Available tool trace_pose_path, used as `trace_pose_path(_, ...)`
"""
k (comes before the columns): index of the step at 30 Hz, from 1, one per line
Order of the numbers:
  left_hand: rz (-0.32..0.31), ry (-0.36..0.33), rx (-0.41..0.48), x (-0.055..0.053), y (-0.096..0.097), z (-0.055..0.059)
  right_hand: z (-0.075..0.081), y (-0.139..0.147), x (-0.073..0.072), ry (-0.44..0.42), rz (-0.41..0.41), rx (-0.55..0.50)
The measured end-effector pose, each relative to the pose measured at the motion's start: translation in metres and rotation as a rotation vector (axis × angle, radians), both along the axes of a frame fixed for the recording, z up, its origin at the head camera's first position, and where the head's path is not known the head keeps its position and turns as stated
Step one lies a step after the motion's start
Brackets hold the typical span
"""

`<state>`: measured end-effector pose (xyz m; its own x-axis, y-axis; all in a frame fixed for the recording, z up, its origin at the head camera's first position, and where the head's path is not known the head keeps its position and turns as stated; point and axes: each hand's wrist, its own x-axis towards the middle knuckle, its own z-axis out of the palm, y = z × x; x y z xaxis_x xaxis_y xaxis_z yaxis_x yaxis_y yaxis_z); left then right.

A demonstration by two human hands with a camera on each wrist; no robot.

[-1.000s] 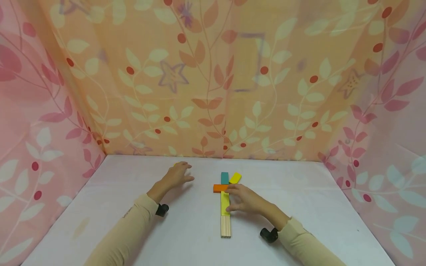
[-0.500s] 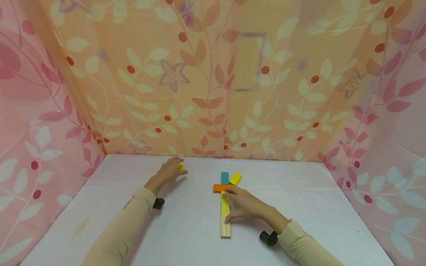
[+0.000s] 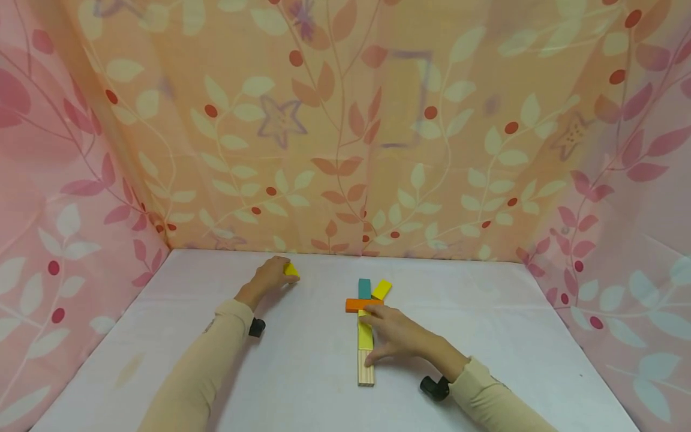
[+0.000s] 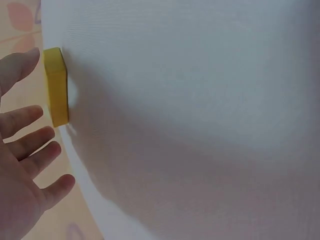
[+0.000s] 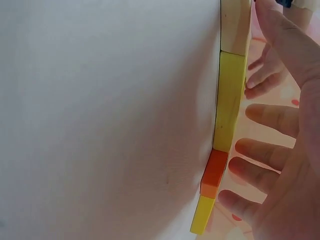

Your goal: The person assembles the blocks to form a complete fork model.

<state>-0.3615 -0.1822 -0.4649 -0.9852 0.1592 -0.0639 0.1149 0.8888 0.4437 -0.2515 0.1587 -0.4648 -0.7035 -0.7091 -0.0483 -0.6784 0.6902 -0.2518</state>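
At the far left of the table, my left hand is beside a lone yellow block. In the left wrist view its thumb and fingers are spread, not closed round the yellow block. My right hand reaches over a line of blocks with its fingers apart. That line has a plain wooden block, a long yellow-green block, an orange block laid crosswise and a teal block. A slanted yellow block meets it at the top right. The right fingertips hide parts of the line.
The blocks lie on a white-covered table. Behind it hangs an orange leaf-patterned curtain, and pink patterned cloth closes off the left side. A dark wrist camera sits at the right sleeve.
My left hand has moved back and left to the lone yellow block, which shows more now. My right hand has shifted slightly toward the front along the line, thumb now over the wooden block.
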Motion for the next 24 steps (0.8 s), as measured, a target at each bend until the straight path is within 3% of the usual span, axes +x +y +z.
trace_pose_path(8,0.000,-0.012,0.013,0.0005,-0.0021,-0.0007,-0.0011,-0.0010,0.0015,0.017,0.001,0.021)
trace_pose_path(15,0.034,-0.038,0.094,-0.0001,-0.0023,-0.0018,-0.0015,-0.0001,0.0020,0.031,0.009,0.018)
trace_pose_path(24,0.001,-0.001,0.057,-0.0028,-0.0017,-0.0039,0.0006,-0.0010,0.0019,-0.017,-0.027,0.030)
